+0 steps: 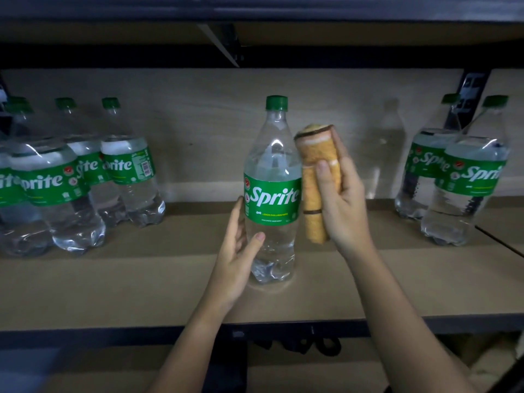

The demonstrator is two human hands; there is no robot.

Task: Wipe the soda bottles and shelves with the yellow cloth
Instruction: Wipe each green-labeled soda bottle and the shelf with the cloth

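Note:
A clear Sprite bottle (272,191) with a green cap and green label stands upright in the middle of the wooden shelf (141,285). My left hand (236,256) curls round its lower body, thumb across the front. My right hand (341,199) grips the folded yellow cloth (313,177) and holds it upright against the bottle's right side, level with the label.
Several Sprite bottles (56,188) stand grouped at the shelf's left end, and two more bottles (465,177) at the right. A dark metal shelf edge (113,336) runs along the front. Another shelf (255,32) hangs overhead. A black bracket (465,100) stands at the back right.

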